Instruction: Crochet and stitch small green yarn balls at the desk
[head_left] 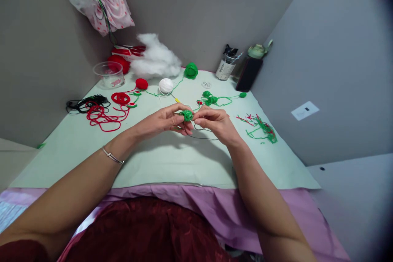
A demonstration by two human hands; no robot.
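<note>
My left hand (167,120) and my right hand (215,123) meet above the middle of the pale green table (153,159). Between their fingertips they pinch a small green crocheted piece (186,115). A thin dark strand (202,133) hangs from under my right hand and loops on the table. A yellow-tipped crochet hook (176,99) lies just behind my hands. Green crocheted bits with trailing yarn (211,99) lie beyond my right hand.
At the back are a green yarn ball (190,70), white ball (166,85), red ball (141,84), stuffing (155,61), a plastic cup (109,74), a jar (225,67) and a dark bottle (249,71). Red yarn tangle (102,114) left; yarn scraps (260,129) right.
</note>
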